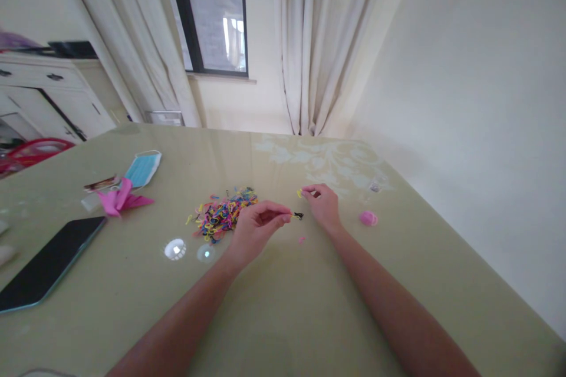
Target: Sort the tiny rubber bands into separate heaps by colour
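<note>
The left hand (256, 227) is reaching in from the near side of the worktop (265, 306), its thumb and fingers closing in a pinch. That grip is grasping a small dark band cluster (299, 216), which is sticking out past the fingertips toward the right hand (324, 207). The right hand is also pinching, its grip holding a yellow band (299, 193) between thumb and fingers. The yellow band is showing at the fingertips, a little farther from the wearer than the dark band cluster, and the two hands are working near each other without touching.

A multicoloured pile of small elastic bands (221, 215) is lying just beyond and to the left of the left hand, which is partly covering its right edge. A tiny pink band piece (302, 240) is resting on the worktop below the two grips. To the right of the right hand, a pink round bundle (368, 218) is sitting on the surface, and a small clear item (375, 185) is lying beyond it, too blurred to identify.

On the left, a blue face mask (144, 169) is lying behind a bright pink folded piece (121, 199), while a dark-screened tablet (53, 259) is resting nearer the wearer. Behind the worktop, pale curtains (309, 41) are hanging beside a dark-framed window (216, 12).
</note>
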{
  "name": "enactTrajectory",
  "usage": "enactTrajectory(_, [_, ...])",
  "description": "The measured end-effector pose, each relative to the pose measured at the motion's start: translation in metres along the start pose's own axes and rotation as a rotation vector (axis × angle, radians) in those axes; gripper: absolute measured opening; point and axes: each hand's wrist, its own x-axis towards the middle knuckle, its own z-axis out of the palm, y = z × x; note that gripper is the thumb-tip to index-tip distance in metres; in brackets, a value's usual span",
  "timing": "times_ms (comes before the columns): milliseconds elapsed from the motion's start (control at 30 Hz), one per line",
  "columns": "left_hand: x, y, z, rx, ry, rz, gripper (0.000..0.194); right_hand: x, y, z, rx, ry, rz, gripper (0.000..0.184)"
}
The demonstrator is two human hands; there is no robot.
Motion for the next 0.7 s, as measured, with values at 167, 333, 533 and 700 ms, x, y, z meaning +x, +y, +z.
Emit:
enactTrajectory(167, [0.003,-0.004,-0.002,0.011,0.017,-0.005,0.026,0.005,0.000,0.005,0.007,0.031,0.039,0.026])
enactTrajectory(333, [0.006,-0.009,-0.003,0.047,0.070,0.022,0.020,-0.023,-0.027,-0.018,0.205,-0.034,0.022,0.035])
enactTrajectory(533, [0.006,-0.012,-0.004,0.099,0.092,0.050,0.018,-0.057,-0.062,-0.037,0.411,-0.323,-0.099,0.029])
enactTrajectory(700, [0.006,-0.010,-0.003,0.079,0.068,0.050,0.020,-0.058,-0.069,-0.038,0.364,-0.244,-0.168,0.018])
